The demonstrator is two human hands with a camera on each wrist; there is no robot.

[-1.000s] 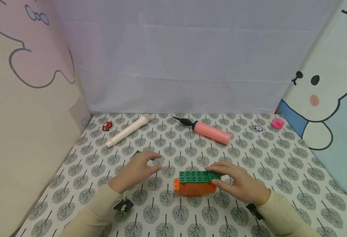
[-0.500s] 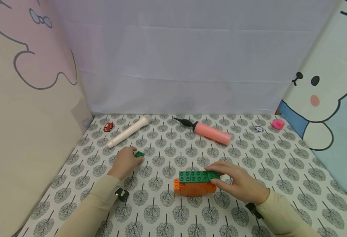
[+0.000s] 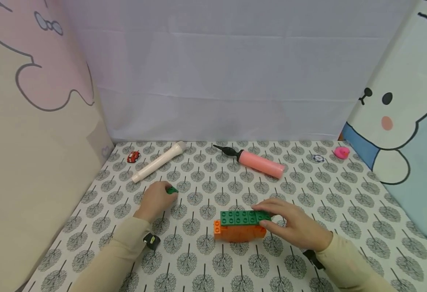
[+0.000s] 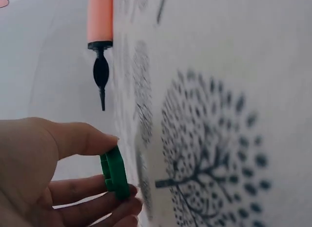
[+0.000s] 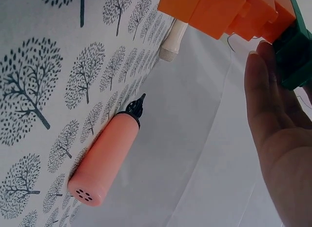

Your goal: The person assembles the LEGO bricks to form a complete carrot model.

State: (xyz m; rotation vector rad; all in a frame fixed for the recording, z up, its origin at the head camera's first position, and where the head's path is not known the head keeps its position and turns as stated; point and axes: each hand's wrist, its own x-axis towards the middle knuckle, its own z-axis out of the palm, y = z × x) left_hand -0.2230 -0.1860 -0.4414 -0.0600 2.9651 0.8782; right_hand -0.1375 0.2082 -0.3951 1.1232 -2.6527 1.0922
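Note:
Left of the middle in the head view, my left hand [image 3: 155, 201] pinches a small green toy brick [image 3: 172, 190] close to the tablecloth. The left wrist view shows this brick [image 4: 115, 172] on edge between thumb and fingers. My right hand [image 3: 296, 226] holds the right end of a row of green toy bricks [image 3: 237, 218], thumb on the near side and fingers on the far side. Below that row are orange toy bricks [image 3: 240, 234], one jutting out at the left. In the right wrist view the fingers [image 5: 263, 97] lie against the green brick's [image 5: 295, 56] end.
Toward the back lie a white microphone-shaped stick [image 3: 159, 162] and a pink hand pump [image 3: 261, 163] with a black nozzle. A red toy car [image 3: 133, 156] is at the far left. At the far right are a round chip [image 3: 318, 158] and a pink rubber duck [image 3: 341, 152].
My left hand has moved left and away from me to the small green brick and now pinches it. The right hand has stayed at the brick row.

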